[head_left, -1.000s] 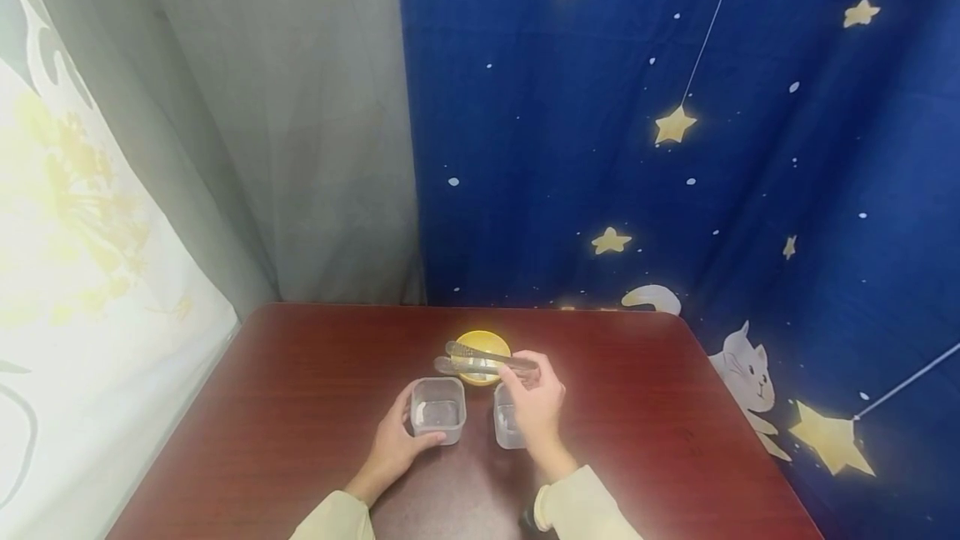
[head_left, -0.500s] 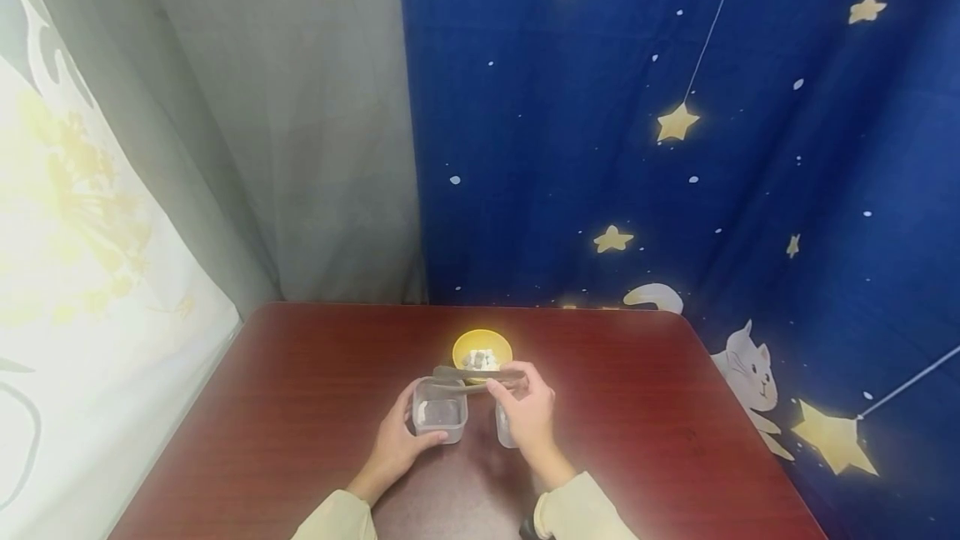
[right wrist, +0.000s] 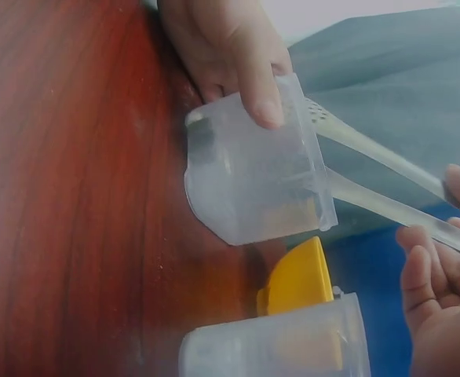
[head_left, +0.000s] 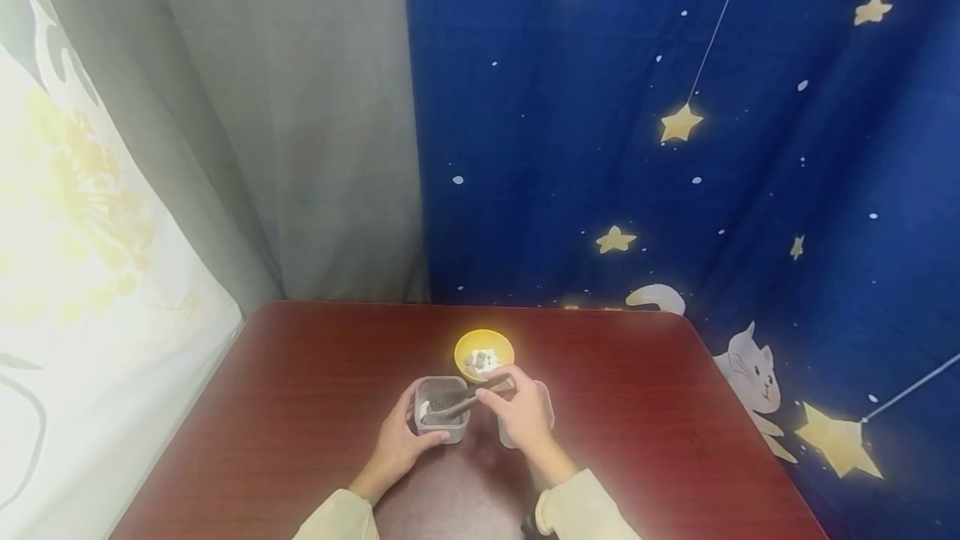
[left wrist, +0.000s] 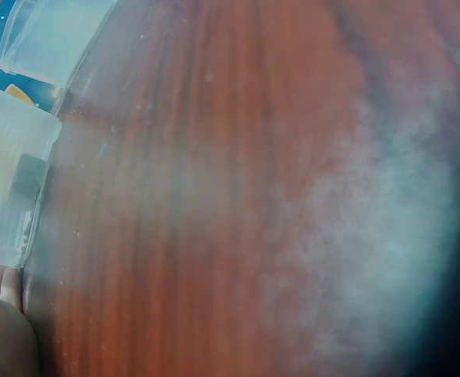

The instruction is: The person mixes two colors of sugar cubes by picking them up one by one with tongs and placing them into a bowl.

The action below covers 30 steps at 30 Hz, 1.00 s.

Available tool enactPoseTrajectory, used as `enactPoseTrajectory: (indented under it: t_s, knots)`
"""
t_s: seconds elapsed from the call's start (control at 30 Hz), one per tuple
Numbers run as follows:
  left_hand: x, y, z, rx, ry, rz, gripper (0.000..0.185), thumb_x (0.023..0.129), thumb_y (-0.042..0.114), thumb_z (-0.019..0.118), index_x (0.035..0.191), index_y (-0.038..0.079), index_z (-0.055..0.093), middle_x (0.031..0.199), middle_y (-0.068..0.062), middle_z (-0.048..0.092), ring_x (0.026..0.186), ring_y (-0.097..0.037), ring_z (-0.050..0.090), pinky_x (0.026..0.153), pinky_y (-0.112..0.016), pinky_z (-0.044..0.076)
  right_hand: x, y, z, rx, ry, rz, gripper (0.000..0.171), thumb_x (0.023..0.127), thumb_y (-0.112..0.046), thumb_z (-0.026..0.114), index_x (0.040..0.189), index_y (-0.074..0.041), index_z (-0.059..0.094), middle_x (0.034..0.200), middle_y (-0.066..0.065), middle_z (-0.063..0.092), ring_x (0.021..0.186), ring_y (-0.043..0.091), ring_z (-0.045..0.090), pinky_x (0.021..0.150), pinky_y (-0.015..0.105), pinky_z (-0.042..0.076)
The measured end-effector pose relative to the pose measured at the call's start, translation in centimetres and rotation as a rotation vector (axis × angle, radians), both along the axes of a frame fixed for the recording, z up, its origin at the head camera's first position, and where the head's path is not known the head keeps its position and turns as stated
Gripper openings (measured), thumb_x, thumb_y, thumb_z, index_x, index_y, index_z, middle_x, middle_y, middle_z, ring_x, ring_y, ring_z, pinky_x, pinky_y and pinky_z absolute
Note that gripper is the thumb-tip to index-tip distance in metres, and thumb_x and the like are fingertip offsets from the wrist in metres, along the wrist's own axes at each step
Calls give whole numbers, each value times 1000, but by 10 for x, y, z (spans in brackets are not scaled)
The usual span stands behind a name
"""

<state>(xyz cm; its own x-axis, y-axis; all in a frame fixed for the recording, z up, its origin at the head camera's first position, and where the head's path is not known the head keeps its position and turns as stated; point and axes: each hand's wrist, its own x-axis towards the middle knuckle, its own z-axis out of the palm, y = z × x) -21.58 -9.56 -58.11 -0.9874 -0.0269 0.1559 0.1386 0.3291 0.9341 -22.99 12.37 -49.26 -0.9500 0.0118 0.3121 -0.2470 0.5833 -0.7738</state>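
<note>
My left hand (head_left: pixel 396 442) grips a clear square plastic container (head_left: pixel 441 407) on the red-brown table, thumb on its near side; the same container (right wrist: pixel 253 182) shows in the right wrist view with the left hand's fingers (right wrist: pixel 257 94) over its rim. My right hand (head_left: pixel 517 415) holds metal tongs (head_left: pixel 467 400) whose tips reach down into that container. A second clear container (head_left: pixel 546 403) stands mostly hidden behind the right hand, and its rim (right wrist: pixel 277 342) shows in the right wrist view. Behind both sits a yellow bowl (head_left: pixel 484 350) with white and dark pieces in it.
The table (head_left: pixel 300 390) ends at a grey curtain (head_left: pixel 300 123) and a blue star-patterned cloth (head_left: pixel 675 148) at the back and right. A white patterned cloth (head_left: pixel 90 273) hangs at the left edge. The left wrist view is blurred, showing table wood (left wrist: pixel 238 196) and container corners.
The tongs have swung from above the yellow bowl down and left, so their tips now sit in the left container. My right hand followed toward me. The left hand kept its grip.
</note>
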Motion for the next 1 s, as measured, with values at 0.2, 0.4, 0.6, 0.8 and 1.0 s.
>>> enactPoseTrajectory:
  t_s: [0.2,0.4,0.6,0.8,1.0]
  knots:
    - [1,0,0,0,15,3,100,63,26,92,147,13,39,135,-8,56,121,-27,54,104,-48,40,-5,0,0,115,-33,66,28,76,-42,80,97,-26,70,68,-19,65,63,-1,62,53,23,46]
    - [0,0,-1,10,23,-9,101,64,25,92,147,10,38,135,-11,56,121,-31,54,105,-51,38,-9,-4,-1,-38,-50,204,26,79,-23,81,98,-13,67,73,-7,66,64,6,63,56,23,51]
    - [-2,-1,1,16,17,-9,100,64,25,92,147,11,39,134,-11,56,121,-31,54,104,-49,39,-10,-8,-2,-141,-55,211,25,79,-13,80,99,-8,65,73,-1,65,64,10,63,59,25,53]
    - [-7,-2,0,6,50,-10,99,64,23,92,147,9,39,132,-10,58,118,-30,56,102,-50,41,-11,-11,-3,-91,13,82,24,79,-21,81,98,-17,67,76,-4,70,67,9,66,61,25,54]
    - [-10,-4,1,-14,34,-6,101,62,23,92,147,10,39,133,-9,57,117,-28,57,102,-50,42,-12,-10,1,28,-11,-51,25,77,-37,81,96,-33,67,76,-16,68,68,1,64,58,24,50]
